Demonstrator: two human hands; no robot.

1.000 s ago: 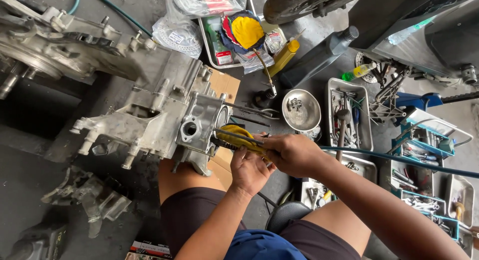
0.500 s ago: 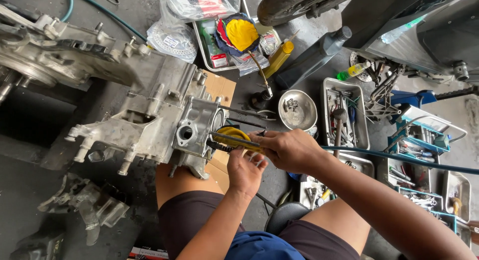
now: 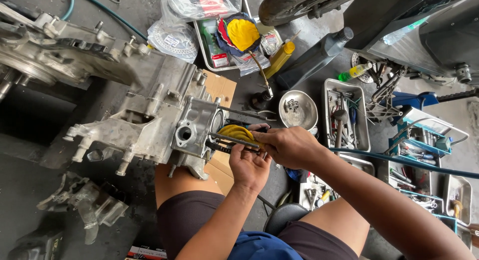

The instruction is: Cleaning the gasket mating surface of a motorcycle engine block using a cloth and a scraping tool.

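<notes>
Two bare hands met at one rough grey cast-metal engine (image 3: 149, 110): the left hand (image 3: 249, 167) cupped beneath one soft yellow rag (image 3: 238, 132), the right hand (image 3: 284, 146) pinching it beside long steel studs (image 3: 234, 139). One shiny round bowl (image 3: 298, 110) sat farther right.

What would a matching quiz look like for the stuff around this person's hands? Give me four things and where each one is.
Things:
1. yellow cloth
2. steel bowl
3. engine case
4. yellow bottle

Places:
A. on the floor, just beyond the right hand
B. leaning by the tray at the top
C. under both hands, at the engine's open end
D. left of the hands, across the floor

Pairs: 1-C, 2-A, 3-D, 4-B
</notes>
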